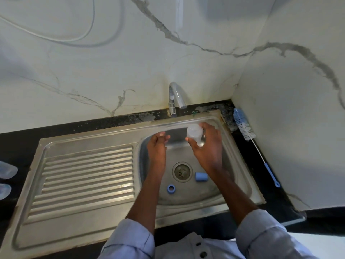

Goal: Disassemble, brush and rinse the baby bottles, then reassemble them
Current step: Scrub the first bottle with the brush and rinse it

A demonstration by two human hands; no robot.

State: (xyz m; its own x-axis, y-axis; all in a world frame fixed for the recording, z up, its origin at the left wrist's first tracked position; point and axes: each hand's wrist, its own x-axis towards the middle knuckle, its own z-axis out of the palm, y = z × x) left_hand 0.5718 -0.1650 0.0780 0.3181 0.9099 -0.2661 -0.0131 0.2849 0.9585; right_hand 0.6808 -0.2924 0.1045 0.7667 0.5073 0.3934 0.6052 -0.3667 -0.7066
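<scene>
Clear bottle parts [7,170] sit at the desk's far left edge, cut off by the frame and too blurred to name. Ribbed drainboard [85,176] takes up the left half of the steel sink [240,186].

My left hand [157,146] is over the basin's rear left, fingers loosely curled at the tips; I cannot tell whether anything is pinched there. Tap [174,99] stands on the rear rim, spout over the basin between my hands.

On the basin floor: blue ring [171,188] near the front, drain [182,171] in the middle, blue cap [201,177] lying on its side just right of the drain.

My right hand [206,146] grips the clear bottle [195,134] over the basin's rear right, thumb and fingers wrapped round it, the bottle tilted toward the tap.

Bottle brush [244,129] lies on the desk's right edge beside the sink, bristles toward the rear corner, blue handle end toward the front.
</scene>
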